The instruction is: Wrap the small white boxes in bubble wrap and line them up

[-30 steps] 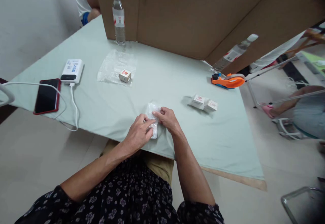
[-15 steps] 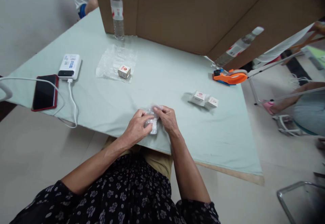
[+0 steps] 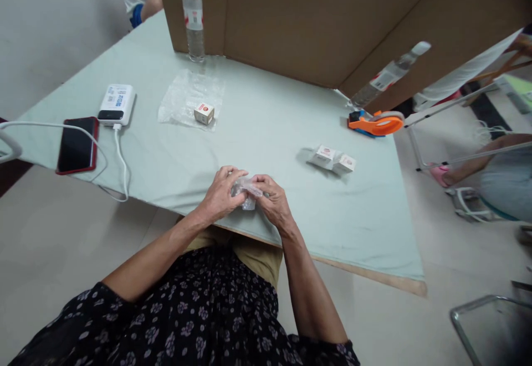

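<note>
Near the table's front edge my left hand [image 3: 220, 194] and my right hand [image 3: 270, 199] both pinch a small bundle of clear plastic wrap [image 3: 247, 193] with something white inside. The fingers of both hands are curled round it. A small white box with a red mark [image 3: 204, 113] sits on a clear plastic sheet [image 3: 183, 97] farther back. Two more wrapped boxes [image 3: 333, 159] lie to the right of my hands.
A red phone [image 3: 77, 144] and a white power bank [image 3: 116, 103] with a cable lie at the left. An orange tape dispenser [image 3: 376, 123] and two water bottles [image 3: 193, 11] stand near the cardboard wall [image 3: 316, 17]. Other people are at the far left and right.
The plastic bundle has been folded smaller and drawn closer between my hands. My fingers have closed tighter round it. The view shifted slightly.
</note>
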The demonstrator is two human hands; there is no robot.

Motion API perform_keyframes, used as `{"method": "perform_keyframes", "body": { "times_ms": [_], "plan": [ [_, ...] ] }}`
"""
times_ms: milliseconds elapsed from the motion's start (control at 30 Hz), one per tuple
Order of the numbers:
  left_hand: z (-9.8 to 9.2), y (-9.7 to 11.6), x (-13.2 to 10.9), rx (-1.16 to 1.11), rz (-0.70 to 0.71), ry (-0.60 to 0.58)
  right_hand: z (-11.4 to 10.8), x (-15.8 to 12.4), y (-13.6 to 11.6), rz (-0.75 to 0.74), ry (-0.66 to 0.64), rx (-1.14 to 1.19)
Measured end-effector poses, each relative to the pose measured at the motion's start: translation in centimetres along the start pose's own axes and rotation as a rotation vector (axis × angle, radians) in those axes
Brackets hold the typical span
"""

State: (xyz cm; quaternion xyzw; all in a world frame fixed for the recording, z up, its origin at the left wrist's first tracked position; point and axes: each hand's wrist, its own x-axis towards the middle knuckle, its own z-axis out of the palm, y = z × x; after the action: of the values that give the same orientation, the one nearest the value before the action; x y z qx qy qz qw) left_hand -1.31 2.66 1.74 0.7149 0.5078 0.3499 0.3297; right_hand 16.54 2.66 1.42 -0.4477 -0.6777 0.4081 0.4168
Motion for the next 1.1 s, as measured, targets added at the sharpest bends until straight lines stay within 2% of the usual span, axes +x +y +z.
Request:
{"method": "perform_keyframes", "body": {
  "times_ms": [133, 300, 433, 600, 667, 767, 833, 933, 1033, 1100],
  "plan": [
    [-0.5, -0.2, 0.3, -0.04, 0.019, -0.087, -0.6, -1.1, -0.2, -0.082, -0.061, -0.173],
    [-0.5, -0.2, 0.0, -0.121, -0.006, -0.104, -1.2, -2.9, -0.7, -0.131, -0.205, -0.377],
    [-0.2, -0.3, -0.1, -0.181, 0.019, -0.094, -0.5, -3.3, 0.0, -0.15, -0.161, -0.494],
    [-1.2, -0.8, 0.0, -0.176, 0.03, -0.106, -0.2, -2.3, 0.2, -0.131, -0.065, -0.422],
    [-2.2, -0.9, 0.0, -0.219, 0.026, -0.196, -0.3, -1.8, -0.3, -0.077, -0.048, -0.333],
    [-3.2, -1.1, -0.3, -0.293, -0.039, -0.36, -0.4, -1.5, -1.0, 0.086, -0.093, -0.166],
    [-3.3, -1.2, -0.6, -0.313, -0.089, -0.403, -0.2, -1.4, -1.2, 0.188, -0.121, -0.095],
    [-2.6, -1.3, -0.8, -0.387, -0.144, -0.374, -0.1, -1.4, -1.1, 0.226, -0.124, -0.117],
    [-1.9, -1.2, -0.7, -0.438, -0.162, -0.312, -0.1, -1.3, -0.8, 0.159, -0.134, -0.22],
    [-1.7, -1.2, -0.4, -0.442, -0.173, -0.302, 0.0, -1.5, -0.6, 0.12, -0.077, -0.249]
  ]
}}
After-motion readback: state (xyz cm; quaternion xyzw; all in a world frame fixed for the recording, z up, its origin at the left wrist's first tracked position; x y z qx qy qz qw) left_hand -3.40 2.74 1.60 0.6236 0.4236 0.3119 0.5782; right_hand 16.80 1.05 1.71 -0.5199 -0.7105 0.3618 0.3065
